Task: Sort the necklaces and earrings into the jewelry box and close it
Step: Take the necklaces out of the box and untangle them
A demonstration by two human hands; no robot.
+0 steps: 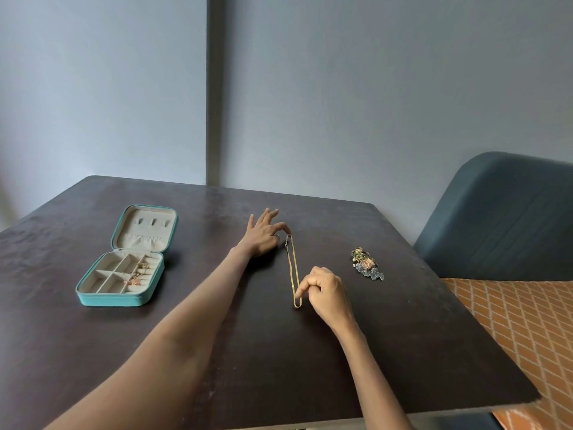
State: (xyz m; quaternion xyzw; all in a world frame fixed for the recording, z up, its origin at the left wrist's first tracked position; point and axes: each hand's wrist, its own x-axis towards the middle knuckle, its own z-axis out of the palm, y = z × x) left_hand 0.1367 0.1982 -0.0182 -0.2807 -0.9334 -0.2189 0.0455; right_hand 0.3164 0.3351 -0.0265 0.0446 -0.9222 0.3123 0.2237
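A thin gold necklace lies stretched in a long narrow loop on the dark table. My left hand rests at its far end, index finger and thumb pinching the clasp, other fingers spread. My right hand has its fingers curled, and its index fingertip and thumb pinch the near end of the chain. The teal jewelry box lies open at the left, lid flat behind it. A few gold and pink earrings sit in its right compartments.
A small heap of earrings and rings, gold, green and silver, lies on the table right of the necklace. A blue chair back and an orange patterned cushion stand beyond the table's right edge. A grey wall is behind.
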